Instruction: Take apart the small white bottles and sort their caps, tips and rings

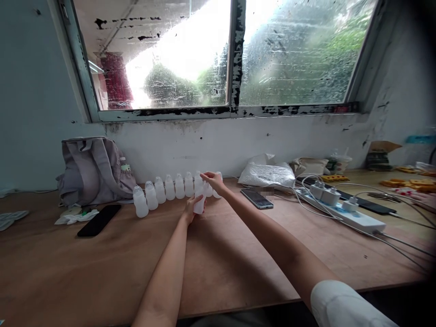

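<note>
Several frosted white bottles with clear caps stand in a row on the brown table, from the leftmost bottle [140, 202] to a partly hidden one at the right end. In front of the row, one bottle [199, 205] is tilted, with my left hand [192, 210] wrapped round its lower part. My right hand [213, 180] is closed at the top of that bottle, thumb and fingers pinched together there. Parts of the bottles behind are hidden by my hands.
A grey backpack [93, 170] and a black phone [99, 220] lie left. Rightward are another phone [257, 198], a silvery plastic package [267, 173], and a white power strip [347, 215] with plugs and cables. The wooden table [231, 272] runs to the wall under a window.
</note>
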Available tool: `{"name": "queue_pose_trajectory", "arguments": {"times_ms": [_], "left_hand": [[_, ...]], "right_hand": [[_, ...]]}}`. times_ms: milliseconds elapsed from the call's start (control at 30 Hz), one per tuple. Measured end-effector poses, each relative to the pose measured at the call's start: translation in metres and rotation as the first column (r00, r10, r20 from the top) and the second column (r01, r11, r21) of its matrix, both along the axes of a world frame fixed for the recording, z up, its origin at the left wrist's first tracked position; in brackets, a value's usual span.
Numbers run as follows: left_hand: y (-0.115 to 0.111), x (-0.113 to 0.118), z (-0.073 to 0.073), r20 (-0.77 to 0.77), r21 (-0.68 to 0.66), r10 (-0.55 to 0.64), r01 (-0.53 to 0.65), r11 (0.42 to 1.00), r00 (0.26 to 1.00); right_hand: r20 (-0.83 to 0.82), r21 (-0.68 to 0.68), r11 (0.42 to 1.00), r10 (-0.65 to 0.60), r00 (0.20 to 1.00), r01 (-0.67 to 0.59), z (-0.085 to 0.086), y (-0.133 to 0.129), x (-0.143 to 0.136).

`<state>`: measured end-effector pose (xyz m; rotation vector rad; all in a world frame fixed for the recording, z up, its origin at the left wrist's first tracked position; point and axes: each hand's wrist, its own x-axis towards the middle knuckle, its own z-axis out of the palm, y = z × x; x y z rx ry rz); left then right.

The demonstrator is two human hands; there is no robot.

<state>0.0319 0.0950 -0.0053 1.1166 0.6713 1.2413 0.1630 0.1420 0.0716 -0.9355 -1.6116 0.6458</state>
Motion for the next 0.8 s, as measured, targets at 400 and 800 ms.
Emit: {"name": "queue_pose_trajectory", "arguments": {"times_ms": [400, 800], "left_hand": [[0.002, -0.003, 0.0, -0.136, -0.064, -0.085, 0.077, 0.995, 0.987], [0.009, -0.006, -0.003, 0.07, -0.121, 0.188, -0.178, 0.977, 0.98]], "right_hand": [[-0.656, -0.245, 0.938, 0.024, 0.754, -0.243, -0.063, -0.008, -0.007], [-0.789, -0.338, 0.767, 0.085, 0.608, -0.545, -0.081, -0.007, 0.018]]}}
